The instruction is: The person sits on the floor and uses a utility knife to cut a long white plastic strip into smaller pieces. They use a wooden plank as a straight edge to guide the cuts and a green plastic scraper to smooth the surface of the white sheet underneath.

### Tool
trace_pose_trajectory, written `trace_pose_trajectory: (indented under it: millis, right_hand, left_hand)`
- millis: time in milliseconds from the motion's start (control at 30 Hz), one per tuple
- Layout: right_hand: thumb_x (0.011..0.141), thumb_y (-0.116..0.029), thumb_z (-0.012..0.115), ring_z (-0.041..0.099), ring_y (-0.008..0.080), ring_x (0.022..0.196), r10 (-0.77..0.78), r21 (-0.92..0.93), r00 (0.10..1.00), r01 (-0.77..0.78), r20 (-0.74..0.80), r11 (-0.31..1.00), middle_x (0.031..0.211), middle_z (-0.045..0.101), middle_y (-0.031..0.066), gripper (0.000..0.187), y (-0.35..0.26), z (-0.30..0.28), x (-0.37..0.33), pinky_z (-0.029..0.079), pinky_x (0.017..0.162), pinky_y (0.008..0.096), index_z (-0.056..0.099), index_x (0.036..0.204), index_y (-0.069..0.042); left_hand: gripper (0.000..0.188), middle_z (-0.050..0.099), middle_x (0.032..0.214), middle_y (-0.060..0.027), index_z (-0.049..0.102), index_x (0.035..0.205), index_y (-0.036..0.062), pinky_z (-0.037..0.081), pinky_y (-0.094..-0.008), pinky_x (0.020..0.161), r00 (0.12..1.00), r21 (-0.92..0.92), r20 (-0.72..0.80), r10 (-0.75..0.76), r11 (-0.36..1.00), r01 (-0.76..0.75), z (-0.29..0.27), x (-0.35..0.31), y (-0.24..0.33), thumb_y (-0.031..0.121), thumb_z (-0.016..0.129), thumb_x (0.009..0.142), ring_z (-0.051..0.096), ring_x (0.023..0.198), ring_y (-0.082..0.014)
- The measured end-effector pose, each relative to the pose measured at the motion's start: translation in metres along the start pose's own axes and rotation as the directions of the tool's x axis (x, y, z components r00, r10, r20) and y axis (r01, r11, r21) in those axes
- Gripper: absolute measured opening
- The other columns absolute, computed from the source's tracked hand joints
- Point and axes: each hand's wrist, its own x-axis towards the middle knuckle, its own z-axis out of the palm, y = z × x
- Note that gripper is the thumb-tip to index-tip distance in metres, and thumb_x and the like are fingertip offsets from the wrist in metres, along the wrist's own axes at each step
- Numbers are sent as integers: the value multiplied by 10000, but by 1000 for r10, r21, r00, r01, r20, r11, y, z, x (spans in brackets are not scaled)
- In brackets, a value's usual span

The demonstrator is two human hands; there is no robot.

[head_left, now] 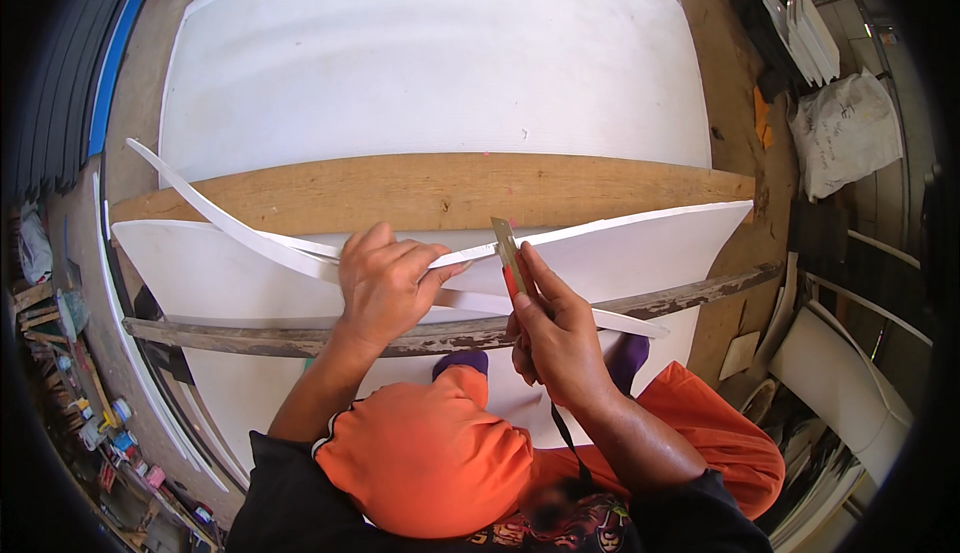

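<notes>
A thin white sheet [630, 248] curves up in front of me, its far edge running left to right. My left hand [388, 288] is closed on that edge, thumb and fingers pinching it left of the middle. A long narrow white strip [240, 238] curls out past this hand to the far left. Another stretch of strip [630, 324] shows beyond my right hand, partly hidden behind it. My right hand [560, 338] grips a utility knife [507, 258], red and metal-coloured, pointing away from me. Its upper end crosses the sheet's edge; where the blade bites is too small to tell.
A brown wooden plank [400, 188] lies beyond the sheet, with large white boards [430, 63] behind it. A weathered wooden bar [690, 295] runs across in front of my legs. Cluttered tools line the left; a white sack [847, 135] and bent sheets [850, 378] stand right.
</notes>
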Motion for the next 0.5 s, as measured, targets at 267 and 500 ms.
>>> trace_pose_trajectory:
  millis: [267, 500]
  right_hand:
    - [1134, -62, 456, 490, 82, 459, -12, -62, 999, 10, -29, 998, 812, 549, 40, 608, 4, -5, -7, 392, 390, 262, 262, 1707, -120]
    - [1131, -54, 453, 475, 78, 457, -23, -54, 999, 21, -30, 998, 813, 537, 37, 611, 9, -3, -8, 389, 390, 258, 259, 1707, -115]
  left_hand:
    - [220, 740, 702, 2, 844, 851, 137, 407, -371, 655, 1000, 10, -14, -3, 1000, 3, 4, 0, -3, 331, 905, 766, 530, 679, -209]
    - [209, 752, 718, 4, 843, 850, 134, 398, -368, 657, 1000, -6, -2, 7, 1000, -7, 2, 0, -1, 317, 906, 769, 518, 667, -206]
